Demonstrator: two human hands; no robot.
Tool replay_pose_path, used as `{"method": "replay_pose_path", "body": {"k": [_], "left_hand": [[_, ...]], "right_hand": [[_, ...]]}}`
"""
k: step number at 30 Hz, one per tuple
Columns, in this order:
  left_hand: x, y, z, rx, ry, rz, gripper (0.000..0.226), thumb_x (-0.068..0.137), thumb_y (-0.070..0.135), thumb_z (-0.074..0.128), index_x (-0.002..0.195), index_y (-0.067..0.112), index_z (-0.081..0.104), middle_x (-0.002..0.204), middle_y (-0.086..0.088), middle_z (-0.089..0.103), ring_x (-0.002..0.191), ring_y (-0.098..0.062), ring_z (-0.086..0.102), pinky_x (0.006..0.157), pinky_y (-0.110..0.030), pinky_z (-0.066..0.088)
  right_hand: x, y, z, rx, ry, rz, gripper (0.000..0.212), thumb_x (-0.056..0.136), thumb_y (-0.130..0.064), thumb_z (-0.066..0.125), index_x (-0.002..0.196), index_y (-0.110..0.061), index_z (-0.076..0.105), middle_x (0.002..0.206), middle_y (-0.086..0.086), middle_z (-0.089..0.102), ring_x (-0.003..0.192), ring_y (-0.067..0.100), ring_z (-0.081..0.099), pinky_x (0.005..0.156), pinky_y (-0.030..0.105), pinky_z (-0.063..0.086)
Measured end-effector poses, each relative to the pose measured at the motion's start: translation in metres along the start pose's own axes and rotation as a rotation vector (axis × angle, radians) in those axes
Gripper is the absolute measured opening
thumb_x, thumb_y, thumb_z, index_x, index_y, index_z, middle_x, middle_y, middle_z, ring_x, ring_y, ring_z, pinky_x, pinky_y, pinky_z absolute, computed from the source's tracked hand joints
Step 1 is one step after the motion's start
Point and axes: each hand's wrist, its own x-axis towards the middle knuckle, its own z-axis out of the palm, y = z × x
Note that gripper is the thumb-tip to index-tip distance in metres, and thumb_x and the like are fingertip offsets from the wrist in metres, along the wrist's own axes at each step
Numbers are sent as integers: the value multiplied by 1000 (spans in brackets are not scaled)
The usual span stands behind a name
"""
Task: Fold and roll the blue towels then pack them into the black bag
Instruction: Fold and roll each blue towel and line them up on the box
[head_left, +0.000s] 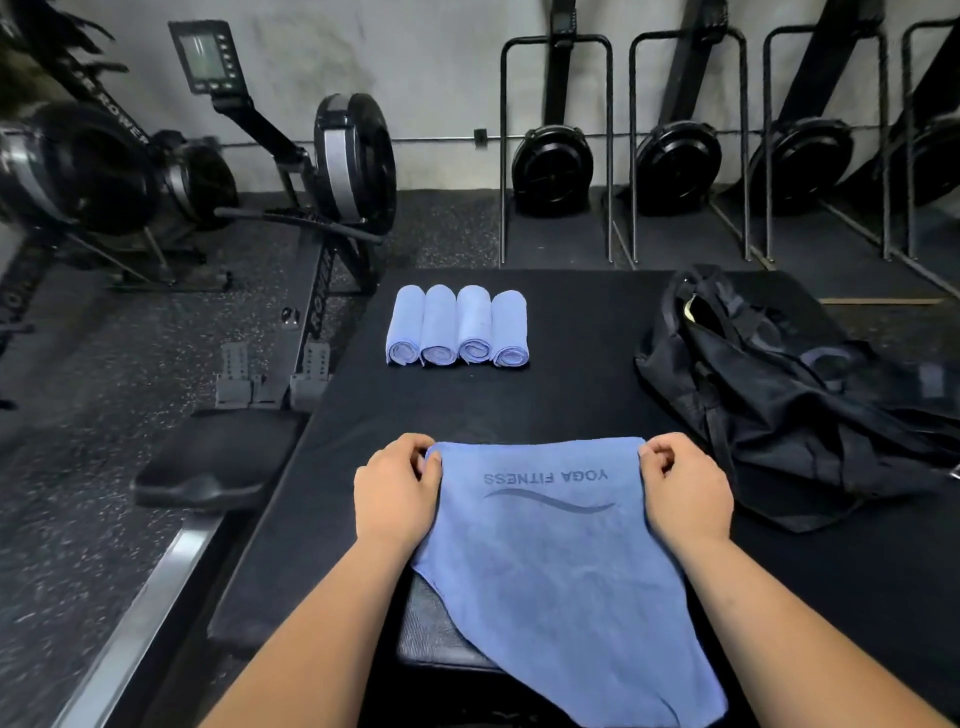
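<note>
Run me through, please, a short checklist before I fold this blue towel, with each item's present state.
1. Left hand pinches the flat towel at its far left corner: ok.
2. Right hand pinches its far right corner: ok.
3. Far edge straight between the hands: ok.
4. Towel lies square on the black mat: not ok; its near end trails askew.
5. Four rolled towels lie apart from the fold area: ok.
6. Black bag open for packing: cannot tell.
</note>
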Motion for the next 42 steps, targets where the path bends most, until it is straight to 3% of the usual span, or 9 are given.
{"method": "replay_pose_path", "body": {"k": [5, 10, 14, 19, 23, 29, 34, 38, 42], "left_hand": [[5, -3, 6, 69, -19, 14, 22, 99, 40, 57, 118, 38, 69, 86, 15, 66, 88, -11, 62, 94, -46, 50], [4, -5, 9, 93, -28, 15, 17, 98, 45, 55, 109, 41, 68, 88, 15, 66, 89, -13, 63, 91, -47, 51], [4, -3, 5, 43, -14, 0, 5, 97, 41, 61, 94, 39, 64, 75, 14, 64, 79, -6, 60, 88, -46, 53], [3, -4, 2, -30, -10, -19, 4, 95, 40, 67, 97, 41, 65, 97, 19, 63, 81, 2, 60, 91, -41, 50], [3, -5, -1, -159, -19, -49, 9, 92, 36, 73, 95, 40, 66, 93, 24, 69, 71, -6, 61, 69, -28, 46], [3, -6, -3, -244, -63, -52, 10, 91, 33, 77, 95, 38, 69, 85, 21, 68, 65, -6, 56, 68, -26, 48], [12, -5, -21, -268, -149, -41, 10, 94, 24, 77, 95, 33, 77, 76, 13, 73, 71, -5, 65, 73, -23, 50], [16, 2, -43, -286, -150, -30, 6, 92, 25, 80, 88, 30, 78, 74, 8, 74, 68, -12, 67, 73, -35, 57], [15, 26, -71, -306, -117, 32, 5, 91, 26, 82, 88, 26, 78, 73, 7, 75, 62, -3, 63, 67, -24, 48]], "right_hand": [[6, 5, 7, -49, -9, -12, 4, 100, -34, 61, 99, -34, 65, 83, -12, 61, 89, 22, 58, 73, 37, 44], [8, 7, 12, -187, -58, -38, 35, 102, -44, 55, 134, -35, 65, 96, -7, 60, 99, 24, 57, 88, 44, 50], [7, 6, 10, -167, -60, -48, 20, 102, -46, 56, 117, -40, 69, 91, -10, 56, 94, 22, 56, 84, 41, 47], [3, 4, 5, -87, -44, -40, 3, 98, -39, 66, 100, -39, 68, 101, -13, 51, 93, 20, 58, 84, 40, 48], [-1, 2, 6, -97, 4, -100, 5, 99, -34, 65, 101, -36, 69, 111, -12, 60, 99, 20, 58, 86, 42, 48], [4, 3, 11, -260, -26, -123, 29, 100, -27, 64, 128, -24, 69, 112, 3, 66, 109, 31, 58, 87, 46, 48], [19, -4, -8, -128, -146, -32, 17, 100, -22, 60, 110, -27, 74, 111, 7, 67, 105, 33, 61, 83, 40, 48], [20, -18, -35, 5, -189, -57, 15, 98, -22, 62, 96, -35, 68, 94, -5, 74, 97, 26, 66, 78, 33, 44], [15, -45, -74, 129, -152, -90, 20, 89, -16, 74, 105, -29, 76, 82, -13, 75, 87, 14, 68, 73, 20, 42]]}}
